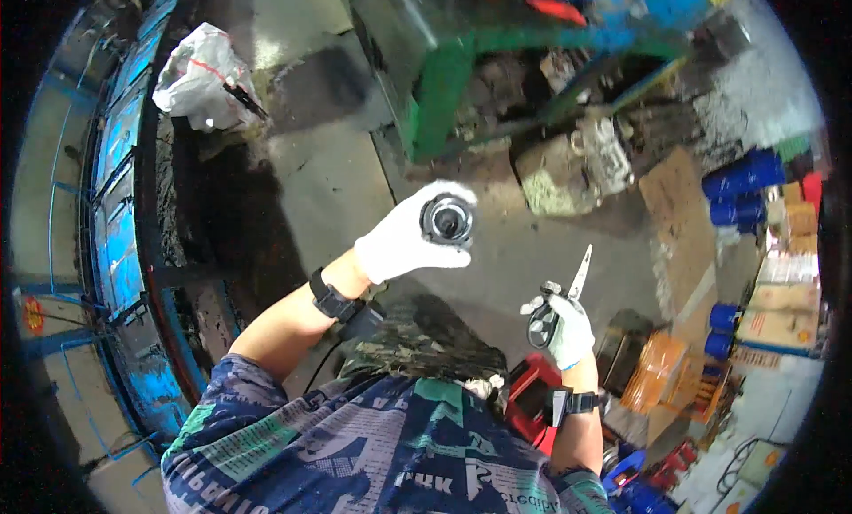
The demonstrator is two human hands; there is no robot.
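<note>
My left hand, in a white glove, is wrapped around a dark round part with a hollow centre and a shiny inner ring. Its opening faces up toward me. Lower and to the right, my right hand, also gloved in white, grips a pair of scissors by the black handles. The blades look closed together and point up and away from me. A gap separates the scissors from the round part. Both hands are above the grey floor.
A green metal bench stands ahead, with a dirty metal casting beside it. A white plastic bag lies far left, near blue metal panels. At right are cardboard, blue bins and a red stool.
</note>
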